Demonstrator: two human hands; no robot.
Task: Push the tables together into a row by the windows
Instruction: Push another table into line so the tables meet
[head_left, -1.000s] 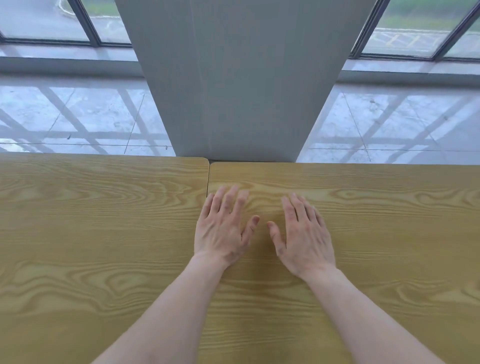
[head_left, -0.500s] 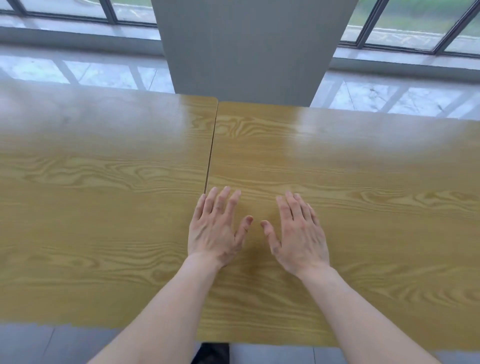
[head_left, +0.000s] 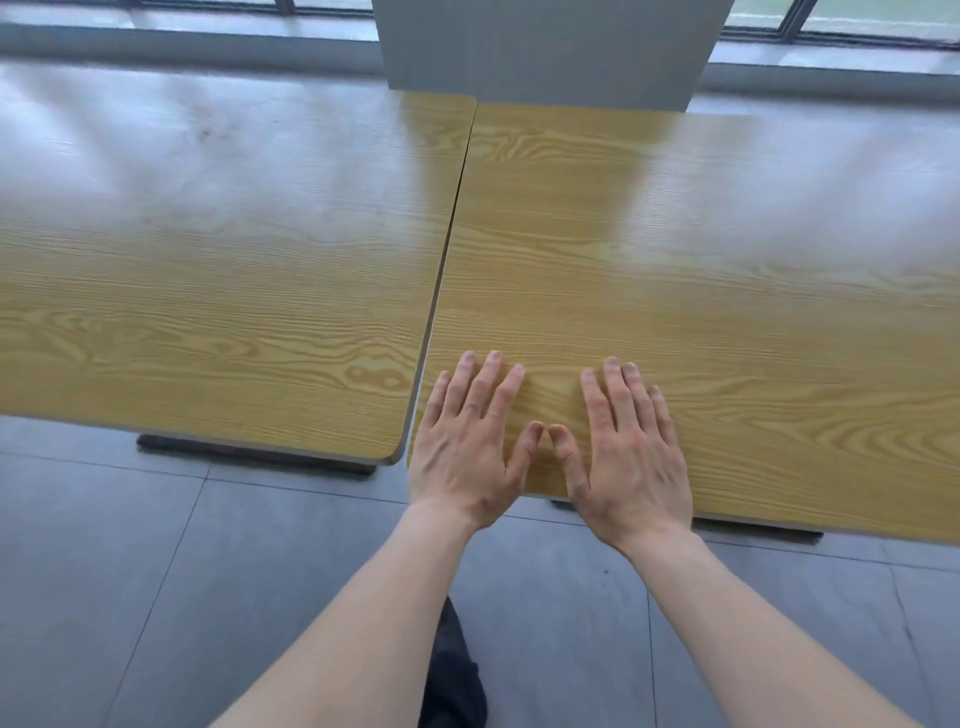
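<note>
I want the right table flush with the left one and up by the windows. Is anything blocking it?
A grey pillar stands at the far edge of the right table. Only a narrow seam separates it from the left table. Both hands lie flat on the right table.

The single head view looks forward and steeply down from above the person's arms, close over the left hand and right hand. It faces the windows and grey pillar, which lie well beyond the fingertips at the top edge. The tables spread ahead of and beside the hands; floor tiles fill the frame beneath the forearms.
</note>
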